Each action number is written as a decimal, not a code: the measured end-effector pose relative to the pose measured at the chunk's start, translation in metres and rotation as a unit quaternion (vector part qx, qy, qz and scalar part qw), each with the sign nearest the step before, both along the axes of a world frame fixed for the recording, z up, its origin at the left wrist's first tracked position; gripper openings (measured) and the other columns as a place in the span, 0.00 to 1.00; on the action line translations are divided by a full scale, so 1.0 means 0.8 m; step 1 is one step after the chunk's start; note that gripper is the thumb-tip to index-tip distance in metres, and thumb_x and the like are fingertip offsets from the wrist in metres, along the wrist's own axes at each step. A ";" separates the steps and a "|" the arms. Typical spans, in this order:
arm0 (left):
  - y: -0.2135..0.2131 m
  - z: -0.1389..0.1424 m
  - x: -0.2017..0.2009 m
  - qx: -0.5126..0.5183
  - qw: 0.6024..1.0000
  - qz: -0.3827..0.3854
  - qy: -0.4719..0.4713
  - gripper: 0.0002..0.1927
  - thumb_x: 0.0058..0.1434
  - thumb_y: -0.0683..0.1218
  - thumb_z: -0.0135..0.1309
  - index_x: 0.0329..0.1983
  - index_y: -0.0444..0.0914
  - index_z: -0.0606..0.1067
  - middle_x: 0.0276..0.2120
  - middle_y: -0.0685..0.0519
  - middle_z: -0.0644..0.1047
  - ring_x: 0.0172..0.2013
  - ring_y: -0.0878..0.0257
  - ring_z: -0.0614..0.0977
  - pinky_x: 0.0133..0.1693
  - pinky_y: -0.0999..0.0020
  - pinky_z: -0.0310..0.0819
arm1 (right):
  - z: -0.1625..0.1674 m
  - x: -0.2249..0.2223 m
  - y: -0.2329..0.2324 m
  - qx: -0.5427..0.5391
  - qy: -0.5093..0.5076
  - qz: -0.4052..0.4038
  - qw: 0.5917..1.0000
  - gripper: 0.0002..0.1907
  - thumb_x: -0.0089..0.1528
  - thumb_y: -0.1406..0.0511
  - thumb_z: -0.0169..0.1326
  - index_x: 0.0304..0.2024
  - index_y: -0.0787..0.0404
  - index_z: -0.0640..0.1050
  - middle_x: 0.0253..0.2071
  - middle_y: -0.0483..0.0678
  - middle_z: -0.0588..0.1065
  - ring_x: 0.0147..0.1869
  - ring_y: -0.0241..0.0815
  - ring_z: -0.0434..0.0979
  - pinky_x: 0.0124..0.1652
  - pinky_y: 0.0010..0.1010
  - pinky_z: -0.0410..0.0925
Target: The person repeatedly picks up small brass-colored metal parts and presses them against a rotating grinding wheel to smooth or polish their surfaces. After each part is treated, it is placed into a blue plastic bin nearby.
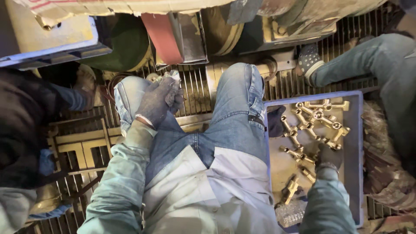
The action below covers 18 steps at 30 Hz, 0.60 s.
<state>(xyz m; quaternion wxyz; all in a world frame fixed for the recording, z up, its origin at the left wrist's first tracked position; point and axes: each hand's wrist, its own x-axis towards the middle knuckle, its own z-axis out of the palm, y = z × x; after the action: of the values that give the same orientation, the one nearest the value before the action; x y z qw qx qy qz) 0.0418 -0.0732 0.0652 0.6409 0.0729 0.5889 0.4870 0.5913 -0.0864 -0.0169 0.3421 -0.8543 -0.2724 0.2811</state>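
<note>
I sit in blue jeans over a metal grate floor. My left hand (159, 100), in a dark grimy glove, rests on my left knee with its fingers curled around a crumpled grey rag (172, 78). My right hand (328, 157), also gloved, reaches down into a blue plastic crate (357, 130) beside my right leg. It touches brass valve fittings (318, 121) that lie in a loose pile in the crate. Whether the right hand grips one of them is hidden by the glove and sleeve.
Another person's jeans leg and socked foot (308, 60) are at the upper right. A second person's dark sleeve (24, 125) fills the left edge. A machine with a red belt (162, 37) stands ahead. A clear plastic bottle (289, 213) lies by the crate's near corner.
</note>
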 end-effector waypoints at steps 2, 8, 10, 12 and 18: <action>-0.001 -0.001 -0.001 0.010 1.000 -0.005 -0.010 0.17 0.68 0.55 0.49 0.46 0.37 0.75 0.29 0.51 0.79 0.24 0.63 0.78 0.27 0.68 0.73 | 0.004 0.008 -0.008 0.049 0.170 -0.064 0.982 0.21 0.57 0.70 0.62 0.52 0.59 0.75 0.38 0.49 0.73 0.36 0.45 0.71 0.36 0.43 0.69; -0.003 -0.007 0.003 0.162 0.930 -0.207 0.258 0.14 0.69 0.54 0.48 0.45 0.40 0.74 0.33 0.55 0.77 0.26 0.68 0.76 0.26 0.70 0.72 | 0.059 -0.038 -0.005 0.247 0.306 0.050 0.918 0.10 0.65 0.71 0.57 0.48 0.63 0.74 0.42 0.46 0.74 0.45 0.39 0.77 0.47 0.40 0.79; 0.002 -0.004 0.014 0.048 0.995 -0.089 0.019 0.18 0.70 0.58 0.50 0.41 0.39 0.73 0.31 0.54 0.76 0.26 0.67 0.74 0.28 0.69 0.69 | 0.090 -0.079 0.002 0.162 -0.288 0.389 0.860 0.20 0.57 0.74 0.55 0.52 0.61 0.78 0.48 0.54 0.75 0.49 0.47 0.78 0.42 0.39 0.75; 0.001 0.006 0.023 0.083 0.991 -0.100 0.034 0.17 0.68 0.58 0.52 0.42 0.39 0.73 0.31 0.54 0.76 0.27 0.65 0.76 0.30 0.67 0.73 | 0.110 -0.142 0.033 0.154 0.217 0.183 0.946 0.19 0.66 0.69 0.54 0.60 0.67 0.71 0.50 0.49 0.76 0.44 0.47 0.81 0.41 0.33 0.72; -0.014 0.063 0.039 0.067 0.988 -0.118 0.067 0.22 0.65 0.63 0.49 0.43 0.40 0.74 0.30 0.57 0.77 0.28 0.67 0.79 0.31 0.68 0.77 | 0.182 -0.316 0.076 0.222 -0.115 0.627 0.738 0.29 0.62 0.67 0.59 0.67 0.58 0.71 0.57 0.58 0.76 0.60 0.55 0.78 0.56 0.38 0.71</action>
<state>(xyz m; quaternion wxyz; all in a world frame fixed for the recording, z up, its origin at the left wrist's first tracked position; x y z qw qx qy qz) 0.0731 -0.0846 0.1158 0.6465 0.2175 0.5840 0.4402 0.3388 -0.0254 0.1285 0.2347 -0.4158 -0.8385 0.2626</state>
